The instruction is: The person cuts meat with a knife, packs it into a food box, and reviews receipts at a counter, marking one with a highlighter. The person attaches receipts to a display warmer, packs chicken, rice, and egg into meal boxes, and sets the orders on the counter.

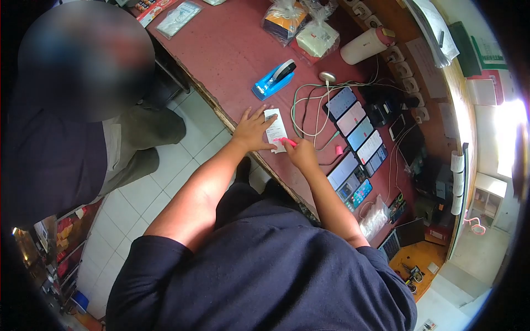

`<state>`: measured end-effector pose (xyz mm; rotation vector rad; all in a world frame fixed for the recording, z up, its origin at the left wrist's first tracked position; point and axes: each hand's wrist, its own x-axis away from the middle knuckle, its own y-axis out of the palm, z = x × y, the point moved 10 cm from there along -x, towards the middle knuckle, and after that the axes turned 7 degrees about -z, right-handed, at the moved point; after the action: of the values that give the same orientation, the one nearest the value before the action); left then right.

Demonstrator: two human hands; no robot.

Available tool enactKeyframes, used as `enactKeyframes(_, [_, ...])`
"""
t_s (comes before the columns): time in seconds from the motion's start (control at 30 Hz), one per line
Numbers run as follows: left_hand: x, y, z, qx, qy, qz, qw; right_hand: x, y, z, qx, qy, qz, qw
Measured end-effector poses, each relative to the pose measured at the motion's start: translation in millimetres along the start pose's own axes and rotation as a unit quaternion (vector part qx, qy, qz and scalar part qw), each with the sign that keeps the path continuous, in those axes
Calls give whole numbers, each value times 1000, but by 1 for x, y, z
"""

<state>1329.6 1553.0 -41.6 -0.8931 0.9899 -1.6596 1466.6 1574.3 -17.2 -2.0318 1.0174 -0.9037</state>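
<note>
A white printed slip of paper (276,130) lies on the red tabletop close to its front edge. My left hand (253,130) is open, its fingers spread flat over the slip's left side. My right hand (303,155) is closed around a pink highlighter (288,142), whose tip touches the lower part of the slip, where a pink mark shows. To the right, a pink cap (339,149) stands on the table. Above the slip is a blue tape dispenser (274,80).
Several phones (360,133) lie in rows at the right among white cables (301,102). Behind are a white tumbler (364,46) and bagged boxes (314,39). A power-socket row (397,54) lines the back panel. Another person (55,149) is at the left.
</note>
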Motion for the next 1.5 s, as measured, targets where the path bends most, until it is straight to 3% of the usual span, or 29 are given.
enactKeyframes(0.7, [0,-2,2,0,-5,-22,1000,-8,10,8,-41,52,-45,997])
enactKeyframes(0.8, [0,0,1,2,-4,-22,1000,-12,8,-3,-33,14,-26,999])
enactKeyframes(1.1, [-1,0,1,2,-10,-31,999,-12,13,-12,-76,21,-51,996])
enactKeyframes(1.23, [0,0,1,0,-11,-33,999,-16,12,3,-22,26,-28,999])
enactKeyframes(1.33, [-1,1,1,-1,-11,-38,999,-16,-4,-2,-96,12,-5,995])
enactKeyframes(1.4, [-1,1,1,2,-10,-32,999,-19,6,17,-358,72,-6,931])
enactKeyframes(1.5, [0,0,2,3,-7,-27,1000,-26,25,39,-385,86,-23,918])
